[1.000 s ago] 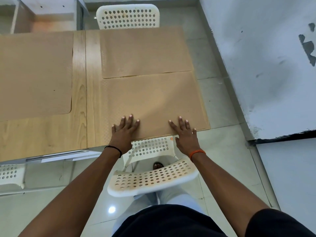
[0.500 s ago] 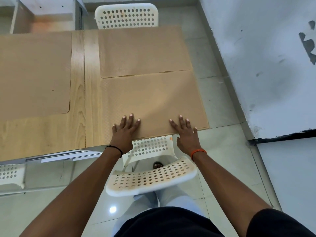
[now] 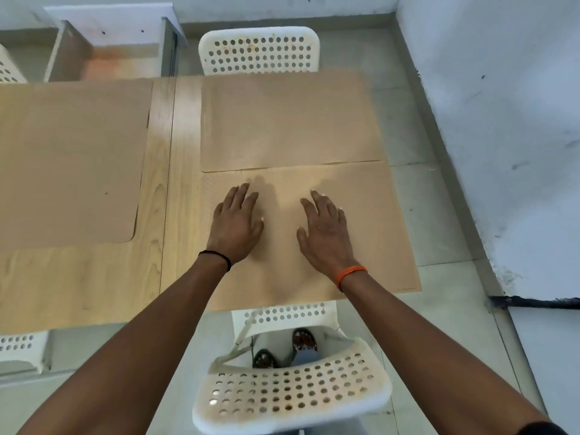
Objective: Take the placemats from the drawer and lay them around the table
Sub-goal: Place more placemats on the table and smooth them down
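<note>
Head view: pale wood-grain table (image 3: 78, 287). Left placemat (image 3: 69, 161), tan, flat, rounded corner. Far placemat (image 3: 288, 120) and near placemat (image 3: 370, 230), thin tan rectangles, long axes left-right, edges touching. Left hand (image 3: 235, 224) and right hand (image 3: 326, 233) flat on near placemat, fingers straight. White perforated plastic chair (image 3: 292, 397) below.

Bare forearms showing, left hand (image 3: 236, 222) wearing a thin black band (image 3: 216, 258) at the wrist, right hand (image 3: 326, 229) wearing an orange band (image 3: 351, 275), dark sleeve edge peeking at near right, dark patterned shoes (image 3: 284, 348) showing below the near chair
</note>
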